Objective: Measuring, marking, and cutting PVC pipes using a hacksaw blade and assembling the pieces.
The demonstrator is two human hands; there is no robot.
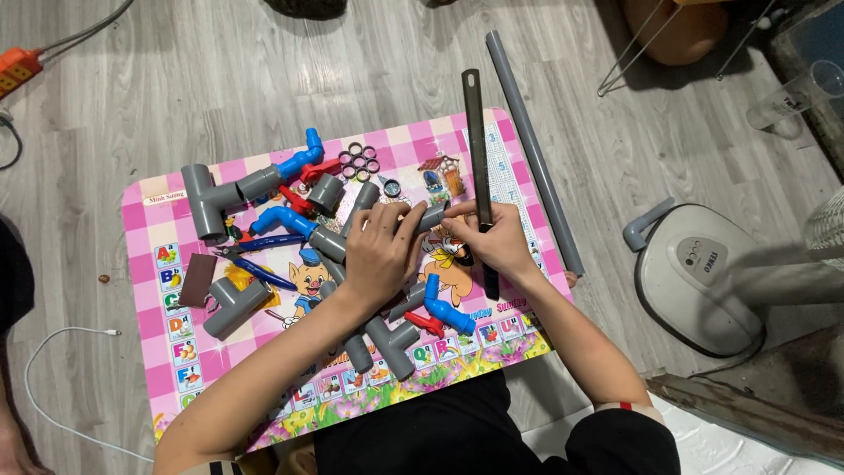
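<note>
Your left hand (380, 251) grips a short grey pipe piece (431, 215) lying left-to-right mid-bench. Your right hand (497, 242) — fingers closed — holds a dark flat file (476, 141) beside the pipe's right end, its length running near-to-far, crosswise to the pipe.

Light: even, moderately bright indoor light from above. Shadows: soft and short beside the grey plastic pipe fittings (211, 198) on the pink chequered picture-printed table (149, 308); darker at the far right and near right corners. Glare: faint sheen on the grey wood-grain floor (176, 79) at far left. Focus: sharp at centre. Blur: none evident. Distortion: slight wide-angle bending towards the edges.
</note>
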